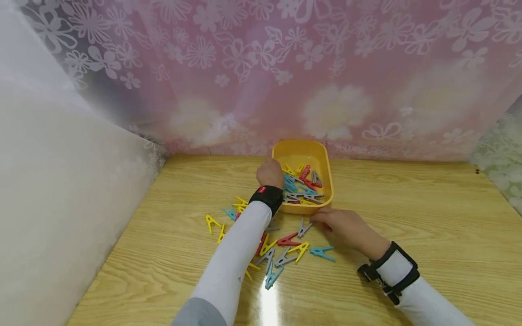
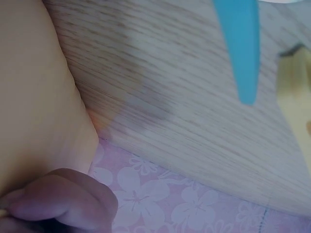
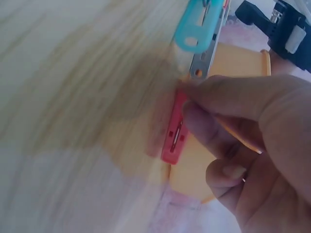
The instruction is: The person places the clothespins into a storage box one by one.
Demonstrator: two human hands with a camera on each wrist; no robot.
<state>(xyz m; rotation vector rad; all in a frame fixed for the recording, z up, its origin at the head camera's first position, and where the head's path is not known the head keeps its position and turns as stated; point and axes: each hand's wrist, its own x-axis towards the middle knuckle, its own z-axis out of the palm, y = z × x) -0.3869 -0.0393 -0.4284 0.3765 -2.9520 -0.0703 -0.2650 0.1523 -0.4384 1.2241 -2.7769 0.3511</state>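
Note:
A yellow plastic tub (image 1: 299,147) holds several yellow, red, blue and grey clothespins (image 1: 306,188). At its left rim my left hand (image 1: 270,173) grips with curled fingers; in the left wrist view only the thumb and part of the fingers (image 2: 63,199) show, and the rest is cut off. My right hand (image 1: 344,226) is low in front of the tub's near wall. In the right wrist view it pinches the end of a red clothespin (image 3: 173,133) close to the table. Beside that are a teal clothespin (image 3: 197,29) and a grey clothespin (image 3: 199,65).
Loose clothespins (image 1: 281,256) lie scattered on the wooden table (image 1: 399,199) before and left of the tub, some hidden under the left forearm. Behind the tub hangs a pink floral curtain (image 1: 253,99). A white wall-like sheet (image 1: 69,181) borders the left side.

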